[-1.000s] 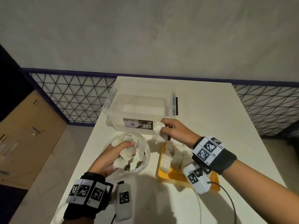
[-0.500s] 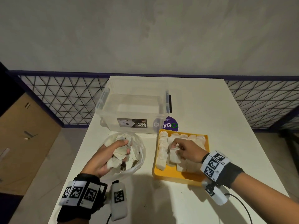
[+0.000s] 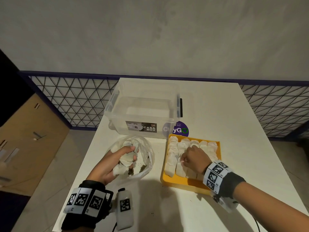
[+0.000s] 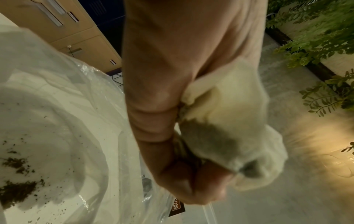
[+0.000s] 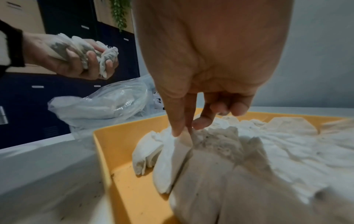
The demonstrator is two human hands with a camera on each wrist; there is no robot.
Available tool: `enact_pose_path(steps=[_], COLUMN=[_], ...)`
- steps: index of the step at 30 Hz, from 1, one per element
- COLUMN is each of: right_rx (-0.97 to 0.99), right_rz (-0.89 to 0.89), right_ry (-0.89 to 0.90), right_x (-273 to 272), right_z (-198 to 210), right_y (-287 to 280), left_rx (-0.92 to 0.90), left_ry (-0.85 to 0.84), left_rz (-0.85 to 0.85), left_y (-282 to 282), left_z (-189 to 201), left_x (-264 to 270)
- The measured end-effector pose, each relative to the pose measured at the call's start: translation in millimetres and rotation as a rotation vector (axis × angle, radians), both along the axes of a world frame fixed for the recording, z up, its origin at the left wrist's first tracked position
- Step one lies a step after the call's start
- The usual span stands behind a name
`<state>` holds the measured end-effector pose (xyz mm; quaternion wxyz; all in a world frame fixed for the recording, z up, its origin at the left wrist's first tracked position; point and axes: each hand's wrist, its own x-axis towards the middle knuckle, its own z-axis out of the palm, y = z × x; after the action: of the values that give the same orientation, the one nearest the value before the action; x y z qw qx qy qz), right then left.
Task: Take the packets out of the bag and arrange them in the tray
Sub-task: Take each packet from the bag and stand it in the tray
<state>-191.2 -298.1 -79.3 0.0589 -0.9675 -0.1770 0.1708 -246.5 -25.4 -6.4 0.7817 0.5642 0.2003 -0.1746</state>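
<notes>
Head view: white, crumpled, soft-looking packets (image 3: 173, 166) are lying in close rows in the yellow tray (image 3: 177, 182). The right hand (image 3: 194, 160) is pinching the top of one packet there between thumb and forefinger. The left hand (image 3: 111, 164) is gripping a bunch of packets over the clear bag (image 3: 147, 158).
</notes>
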Motion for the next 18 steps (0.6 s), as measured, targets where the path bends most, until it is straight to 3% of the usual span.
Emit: enact_pose_path(steps=[11, 15, 18], right_rx=[-0.035, 0.268, 0.543], right_rz=[0.078, 0.101, 0.151], right_ry=[-0.109, -0.187, -0.072], right_x=[-0.2, 1.5, 1.1], right_z=[14.2, 52.1, 83.3], right_y=[12.8, 33.7, 60.8], left_rx=[-0.008, -0.02, -0.043], left_ry=[-0.018, -0.023, -0.001], left_rz=[-0.038, -0.034, -0.035], left_y=[-4.2, -4.5, -6.1], left_z=[3.4, 1.9, 1.3], left_x=[-0.9, 0.0, 1.5])
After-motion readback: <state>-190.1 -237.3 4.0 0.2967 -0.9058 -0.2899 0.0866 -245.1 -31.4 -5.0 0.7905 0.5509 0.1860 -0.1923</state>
